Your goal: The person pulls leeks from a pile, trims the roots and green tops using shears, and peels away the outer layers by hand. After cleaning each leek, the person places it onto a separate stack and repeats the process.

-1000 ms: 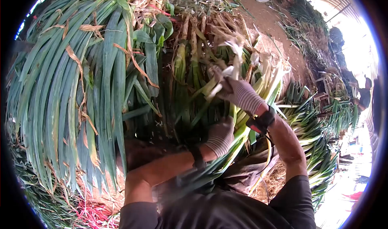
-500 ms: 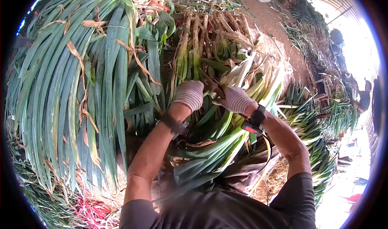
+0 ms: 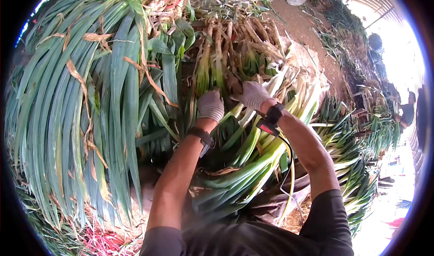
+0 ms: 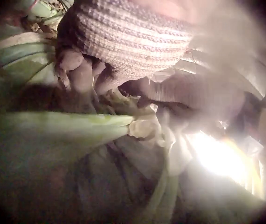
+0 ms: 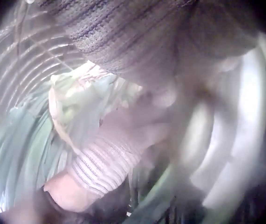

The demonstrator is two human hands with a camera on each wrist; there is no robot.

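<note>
Both hands wear striped knit gloves and work close together among leeks. My left hand (image 3: pixel 211 106) grips at the green leek stalks (image 3: pixel 203 79), its fingers curled downward in the left wrist view. My right hand (image 3: pixel 253 94) is just to its right, its fingers pointing toward the left hand; I cannot tell what they hold. Below the hands, a leek (image 4: pixel 91 130) with a pale end crosses the left wrist view. Under the right forearm lies a bundle of pale, cleaned-looking leeks (image 3: pixel 271 152), its green leaves curving toward the lap.
A tall heap of leeks (image 3: pixel 77 116) with long green leaves and withered strips fills the left side. Brown-skinned leek stalks (image 3: pixel 230 34) lie straight ahead. More leeks (image 3: pixel 357 165) are piled at right beside bare soil (image 3: pixel 294 21). A cable (image 3: pixel 289 183) hangs from the right wrist.
My left hand has come up from the leaves near the lap to beside the right hand. The right hand has lowered its pale stalks onto the bundle, then shifted forward and left.
</note>
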